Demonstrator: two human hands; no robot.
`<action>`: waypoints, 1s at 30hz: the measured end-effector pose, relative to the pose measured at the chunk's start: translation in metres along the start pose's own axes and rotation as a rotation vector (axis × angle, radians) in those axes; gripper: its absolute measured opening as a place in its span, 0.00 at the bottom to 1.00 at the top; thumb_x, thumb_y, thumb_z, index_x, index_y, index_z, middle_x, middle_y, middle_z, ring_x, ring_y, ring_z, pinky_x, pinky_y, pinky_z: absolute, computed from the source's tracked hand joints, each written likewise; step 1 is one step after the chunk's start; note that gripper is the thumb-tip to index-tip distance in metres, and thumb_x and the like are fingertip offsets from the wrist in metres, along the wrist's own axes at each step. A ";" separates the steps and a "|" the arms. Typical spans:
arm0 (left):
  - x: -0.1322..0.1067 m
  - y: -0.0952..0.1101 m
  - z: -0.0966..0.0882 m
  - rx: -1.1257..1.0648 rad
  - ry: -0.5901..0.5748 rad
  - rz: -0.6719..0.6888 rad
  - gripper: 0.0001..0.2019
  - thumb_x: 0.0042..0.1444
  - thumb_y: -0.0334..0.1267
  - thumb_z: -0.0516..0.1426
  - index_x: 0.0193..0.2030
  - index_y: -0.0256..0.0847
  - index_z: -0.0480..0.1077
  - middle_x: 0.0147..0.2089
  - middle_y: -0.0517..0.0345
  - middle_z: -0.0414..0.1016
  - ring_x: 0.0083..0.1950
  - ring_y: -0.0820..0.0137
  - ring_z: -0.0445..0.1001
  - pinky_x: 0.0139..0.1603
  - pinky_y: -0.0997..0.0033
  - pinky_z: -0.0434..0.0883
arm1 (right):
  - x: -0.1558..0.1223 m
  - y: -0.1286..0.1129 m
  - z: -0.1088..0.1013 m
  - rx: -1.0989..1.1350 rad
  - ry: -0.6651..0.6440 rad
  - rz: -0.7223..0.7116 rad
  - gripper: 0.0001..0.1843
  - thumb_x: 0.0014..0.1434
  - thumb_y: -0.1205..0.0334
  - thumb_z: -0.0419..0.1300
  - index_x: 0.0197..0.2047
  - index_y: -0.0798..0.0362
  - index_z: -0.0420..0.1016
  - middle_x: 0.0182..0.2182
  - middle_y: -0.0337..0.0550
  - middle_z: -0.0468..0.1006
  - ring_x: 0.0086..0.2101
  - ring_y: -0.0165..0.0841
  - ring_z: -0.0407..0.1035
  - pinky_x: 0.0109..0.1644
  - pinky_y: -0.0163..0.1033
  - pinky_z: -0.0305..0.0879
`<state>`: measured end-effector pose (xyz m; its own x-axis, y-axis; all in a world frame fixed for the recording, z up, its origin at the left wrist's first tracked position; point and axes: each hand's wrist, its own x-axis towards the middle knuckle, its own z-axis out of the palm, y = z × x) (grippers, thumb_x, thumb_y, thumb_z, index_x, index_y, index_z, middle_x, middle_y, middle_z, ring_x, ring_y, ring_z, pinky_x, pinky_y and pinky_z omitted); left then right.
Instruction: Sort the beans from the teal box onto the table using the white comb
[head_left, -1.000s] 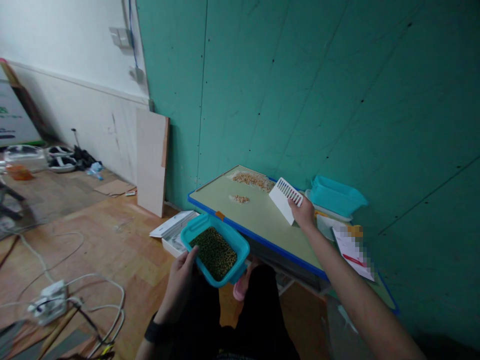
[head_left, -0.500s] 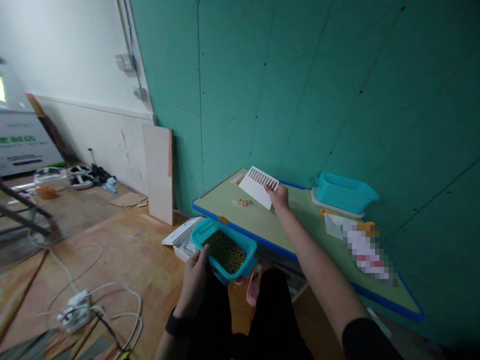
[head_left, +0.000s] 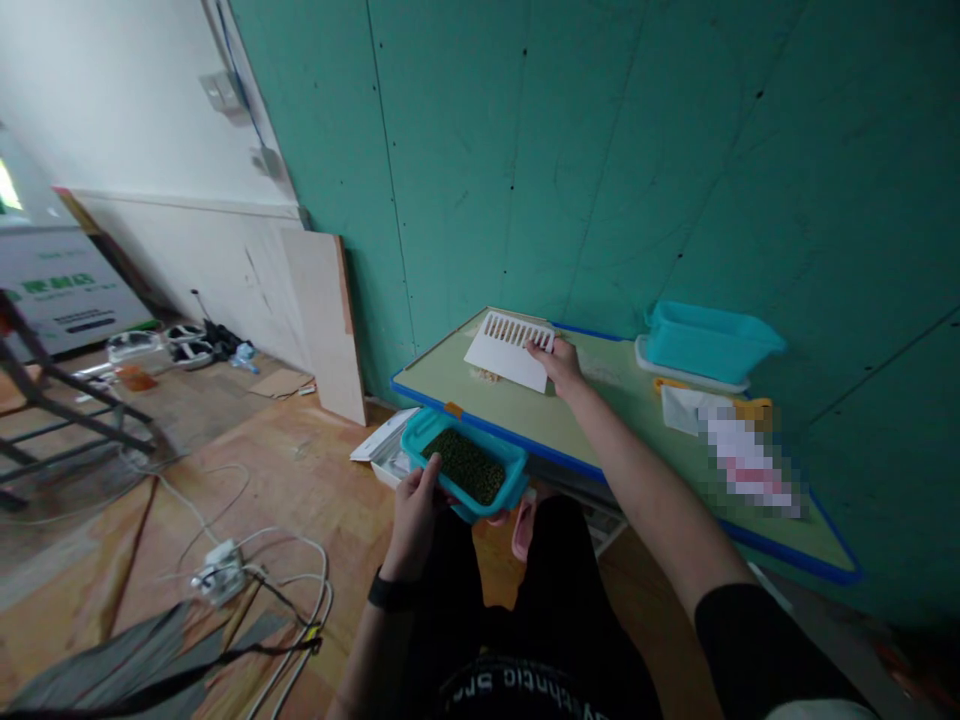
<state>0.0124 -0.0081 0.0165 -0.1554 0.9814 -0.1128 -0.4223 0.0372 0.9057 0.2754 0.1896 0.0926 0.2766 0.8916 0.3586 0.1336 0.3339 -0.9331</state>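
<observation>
My left hand (head_left: 414, 510) grips the near-left side of a turquoise plastic container (head_left: 516, 487), thumb over the rim. Inside lies a layer of small green beans (head_left: 469, 465). The container is just in front of the table edge, above my lap. My right hand (head_left: 559, 365) is closed on the slotted right end of a white flat scraper (head_left: 504, 362), tilted over the table (head_left: 555, 425). A small heap of pale beans (head_left: 486, 376) shows beneath its lower left edge, partly hidden by it.
On the table's right stand a turquoise bin (head_left: 709, 340) on a white lid, and a white packet (head_left: 682, 410) beside a blurred patch. A green wall (head_left: 465, 150) rises behind. White cables and a power strip (head_left: 221, 572) lie on the floor at left; a board (head_left: 326, 330) leans on the wall.
The scraper has moved left relative to the table and now covers part of the pale bean heap. Fewer tan beans show in the container's right end. The camera view has shifted.
</observation>
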 end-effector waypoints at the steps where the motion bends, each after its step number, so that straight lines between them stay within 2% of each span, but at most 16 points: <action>1: -0.002 -0.002 -0.001 -0.008 0.009 0.004 0.22 0.44 0.56 0.71 0.24 0.40 0.71 0.19 0.65 0.68 0.20 0.74 0.65 0.21 0.76 0.66 | -0.001 0.000 0.001 -0.003 -0.005 -0.002 0.28 0.39 0.40 0.74 0.35 0.54 0.79 0.32 0.46 0.83 0.35 0.41 0.75 0.41 0.45 0.71; 6: -0.006 -0.010 -0.005 -0.022 0.042 -0.007 0.20 0.44 0.56 0.71 0.29 0.41 0.74 0.22 0.65 0.69 0.22 0.73 0.66 0.24 0.74 0.68 | -0.002 0.002 0.003 -0.028 0.010 0.001 0.27 0.40 0.42 0.74 0.35 0.55 0.79 0.33 0.48 0.83 0.35 0.41 0.75 0.42 0.45 0.71; 11: -0.003 -0.014 -0.009 -0.027 0.034 -0.012 0.20 0.45 0.56 0.71 0.28 0.41 0.75 0.22 0.64 0.69 0.22 0.73 0.66 0.24 0.74 0.67 | -0.003 0.004 0.004 -0.007 -0.007 0.020 0.26 0.42 0.43 0.74 0.37 0.56 0.80 0.34 0.48 0.84 0.37 0.42 0.77 0.41 0.44 0.72; 17: 0.000 -0.020 -0.012 -0.041 0.029 -0.019 0.21 0.46 0.57 0.71 0.29 0.40 0.75 0.22 0.64 0.70 0.23 0.72 0.67 0.25 0.73 0.68 | -0.005 0.005 0.007 0.011 -0.039 0.030 0.27 0.41 0.41 0.73 0.35 0.54 0.78 0.31 0.46 0.82 0.35 0.41 0.75 0.39 0.42 0.70; 24: -0.003 -0.016 -0.009 -0.042 0.030 -0.009 0.22 0.45 0.57 0.71 0.31 0.39 0.76 0.21 0.65 0.70 0.22 0.73 0.66 0.24 0.74 0.67 | -0.009 0.003 0.010 0.047 -0.091 0.045 0.28 0.39 0.40 0.73 0.34 0.53 0.76 0.31 0.44 0.81 0.33 0.38 0.73 0.38 0.41 0.68; 30: -0.008 -0.010 -0.006 -0.020 0.049 -0.003 0.19 0.48 0.54 0.70 0.32 0.40 0.78 0.22 0.62 0.73 0.23 0.71 0.68 0.27 0.72 0.70 | -0.012 0.001 0.012 0.035 -0.097 0.071 0.27 0.39 0.40 0.73 0.34 0.53 0.76 0.29 0.43 0.80 0.33 0.37 0.73 0.37 0.41 0.68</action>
<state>0.0128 -0.0175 0.0056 -0.1974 0.9709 -0.1354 -0.4408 0.0354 0.8969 0.2613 0.1833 0.0869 0.1907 0.9380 0.2894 0.0834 0.2782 -0.9569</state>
